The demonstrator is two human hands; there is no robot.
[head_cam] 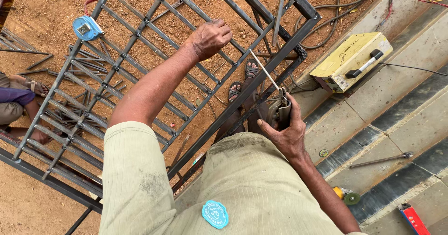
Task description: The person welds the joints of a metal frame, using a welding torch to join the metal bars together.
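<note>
My left hand [211, 37] is closed around a bar of a dark steel grille [140, 34] that stands tilted over red earth. In my right hand [284, 132] I grip a welding electrode holder [280, 111]; its thin pale rod [264, 69] points up toward the grille's thick frame bar [275, 64]. The rod's tip is close to that bar. My sandalled feet [242, 88] show below, between the grille's bars.
A yellow welding machine [351, 61] sits on the concrete steps at right, cables [336, 15] trailing behind it. A blue tape measure [87, 28] rests on the grille. An angle grinder [346, 196], a red box [413, 218] and a loose rod [380, 160] lie on the steps. Another person's legs [18, 102] are at left.
</note>
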